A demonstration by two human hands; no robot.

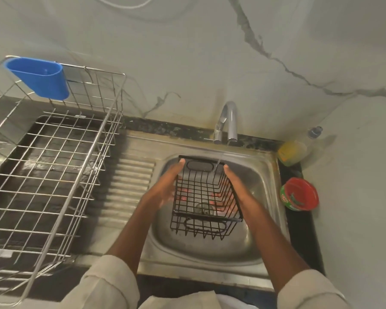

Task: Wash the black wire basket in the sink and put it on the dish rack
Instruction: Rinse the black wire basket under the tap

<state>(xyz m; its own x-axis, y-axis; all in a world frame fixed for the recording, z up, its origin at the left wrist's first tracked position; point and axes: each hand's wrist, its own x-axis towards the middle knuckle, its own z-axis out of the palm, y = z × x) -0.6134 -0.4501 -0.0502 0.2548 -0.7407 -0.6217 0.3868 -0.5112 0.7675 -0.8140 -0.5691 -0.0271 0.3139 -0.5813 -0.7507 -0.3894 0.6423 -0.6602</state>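
Observation:
The black wire basket (pixel 206 228) is held above the steel sink (pixel 210 248), open side up and tilted toward me. My left hand (pixel 165 188) grips its left side, thumb along the rim and fingers underneath. My right hand (pixel 234 186) grips the right side the same way; its fingers show through the wires. A thin stream of water from the faucet (pixel 228 121) lands on the basket's far right corner. The metal dish rack (pixel 54 163) stands on the counter to the left of the sink.
A blue plastic cup holder (pixel 40 78) hangs on the rack's far rim. A yellow bottle (pixel 292 152) and a red-lidded tub (pixel 299 194) sit on the narrow counter right of the sink. The ribbed drainboard (pixel 129 181) lies between rack and basin.

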